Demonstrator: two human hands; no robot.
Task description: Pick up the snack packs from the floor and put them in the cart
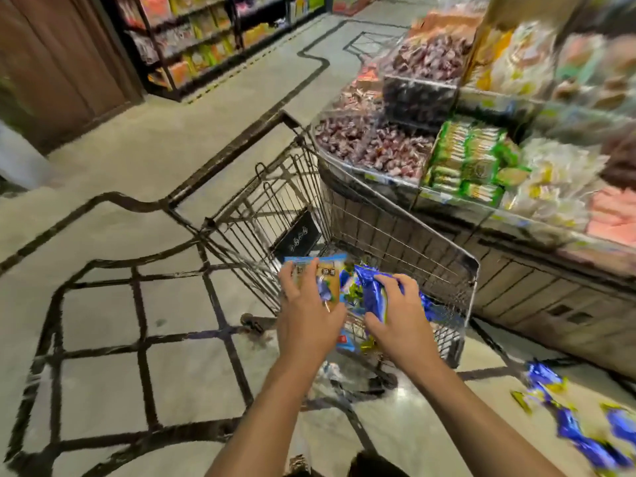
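Fingers (406, 287) of right hand (395, 318) curled round blue foil snack pack (370, 290); fingers of left hand (306, 304) wrapped round light-blue and tan snack pack (323, 273), thumb across its face. Both packs held over the near end of the wire shopping cart (344, 215), just above loose packs in cart (354, 339).

Cart basket running long from about 6 o'clock near the wrists out toward 12 o'clock, open top directly beneath both hands, candy display counter (516, 208) close along its 3 o'clock side. Drop point straight down, then: likely nothing more than letting go, neither hand clearly nearer the basket floor.

Blue pack's long axis roughly 11 to 5 o'clock, tan pack nearly upright, 12 to 6.

Smaller still, at 4 o'clock from the right hand and well apart: blue and yellow packs on floor (578, 421), blurred, count hard to tell. Right hand the nearer one for those, by this view.
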